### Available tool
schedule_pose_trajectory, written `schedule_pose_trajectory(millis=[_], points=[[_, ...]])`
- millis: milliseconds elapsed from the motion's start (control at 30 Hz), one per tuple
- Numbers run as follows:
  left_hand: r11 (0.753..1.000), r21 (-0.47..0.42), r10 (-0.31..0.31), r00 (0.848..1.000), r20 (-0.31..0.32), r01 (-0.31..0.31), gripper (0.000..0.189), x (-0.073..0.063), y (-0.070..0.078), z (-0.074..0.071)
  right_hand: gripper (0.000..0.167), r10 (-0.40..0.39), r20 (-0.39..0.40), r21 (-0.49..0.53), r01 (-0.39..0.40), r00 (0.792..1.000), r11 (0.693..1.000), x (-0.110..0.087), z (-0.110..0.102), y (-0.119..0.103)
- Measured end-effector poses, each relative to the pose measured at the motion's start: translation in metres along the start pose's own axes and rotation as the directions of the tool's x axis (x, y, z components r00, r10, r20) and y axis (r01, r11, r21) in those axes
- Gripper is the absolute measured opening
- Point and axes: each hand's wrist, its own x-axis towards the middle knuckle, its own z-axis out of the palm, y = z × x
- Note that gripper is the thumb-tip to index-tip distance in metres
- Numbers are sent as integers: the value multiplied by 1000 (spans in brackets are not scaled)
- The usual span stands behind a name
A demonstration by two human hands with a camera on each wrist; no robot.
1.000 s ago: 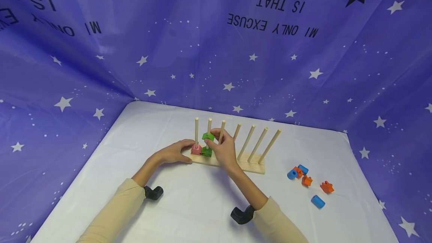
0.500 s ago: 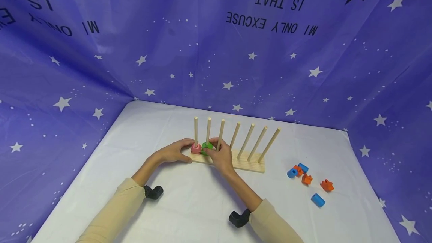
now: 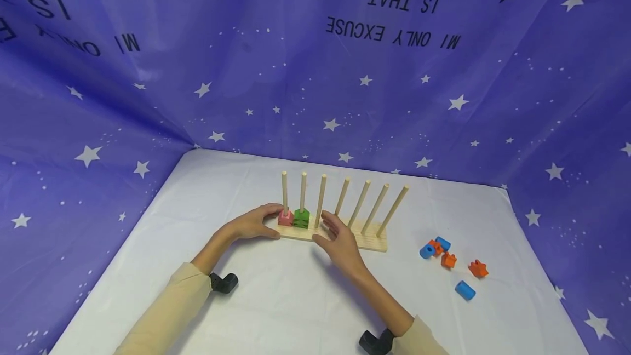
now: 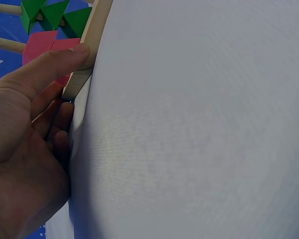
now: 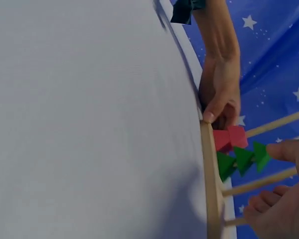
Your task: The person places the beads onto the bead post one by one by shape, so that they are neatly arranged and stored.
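Note:
A wooden peg board [image 3: 367, 241] with several upright pegs stands on the white table. My left hand [image 3: 253, 222] grips its left end, thumb on the front edge and fingers round the end, as the left wrist view [image 4: 27, 99] shows. Pink blocks [image 3: 285, 219] sit on the leftmost peg. On the second peg are green triangular blocks [image 3: 301, 218], three of them stacked in the right wrist view. My right hand [image 3: 342, 245] holds nothing; its fingers are parted and relaxed, in front of the board by the third and fourth pegs, apart from the green blocks.
Right of the board lie loose orange star-shaped blocks [image 3: 478, 268] and blue cylinders [image 3: 465, 290] on the white cloth [image 3: 296, 300]. A purple star-printed curtain [image 3: 315, 70] rises behind and at both sides of the table.
The right hand lowered a green block down the second peg onto the green ones below, let go of it and drew back to the right. The left hand stayed in place.

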Motion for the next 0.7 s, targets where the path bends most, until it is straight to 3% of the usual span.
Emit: schedule_pose_trajectory(millis=[100, 200, 367, 467, 533, 633, 700], points=[[1000, -1, -3, 1000, -4, 3, 79, 0, 0, 0, 46, -43, -11, -62, 42, 999, 997, -16, -27, 1], [1000, 3, -8, 1000, -7, 8, 80, 0, 1, 0, 33, -87, -70, -144, 77, 994, 987, -32, -59, 5], [1000, 6, -21, 1000, -8, 21, 81, 0, 1, 0, 25, -149, -207, -331, 74, 967, 941, -69, -120, 11], [1000, 3, -27, 1000, -8, 27, 82, -1, 2, 1, 24, -155, -319, -485, -20, 935, 875, -95, -158, 18], [1000, 2, -31, 999, -7, 31, 82, -2, 2, 1, 26, -124, -391, -561, -129, 912, 818, -113, -181, 24], [999, 9, -31, 999, -7, 32, 82, -1, 2, 0, 34, 11, -476, -593, -330, 880, 735, -135, -210, 34], [999, 11, -33, 999, -11, 33, 81, -1, 2, 0, 42, 142, -503, -560, -447, 853, 697, -144, -223, 41]])
